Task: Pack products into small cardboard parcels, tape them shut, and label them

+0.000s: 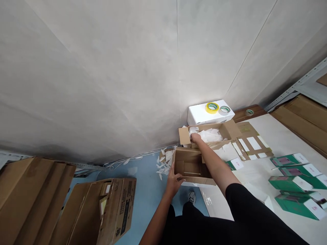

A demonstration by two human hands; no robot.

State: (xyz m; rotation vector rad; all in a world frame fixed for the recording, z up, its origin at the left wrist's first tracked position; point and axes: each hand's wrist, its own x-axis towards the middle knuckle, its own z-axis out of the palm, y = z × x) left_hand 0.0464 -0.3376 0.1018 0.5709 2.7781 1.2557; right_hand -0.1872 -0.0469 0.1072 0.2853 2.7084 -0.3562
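Note:
An open, empty-looking cardboard box sits at the table's near-left edge. My left hand grips its left front corner, thumb along the rim and fingers on the outer side. Behind it stands a second open cardboard box, which holds crumpled white packing paper. My right hand reaches across the front box into the left end of that second box. Its fingers are closed on a piece of white paper there, and the fingertips are partly hidden.
A white box at the wall carries a yellow tape roll and a clear one. Several green-and-white boxes stand on the right of the table. Paper scraps litter the floor; large cartons stand left.

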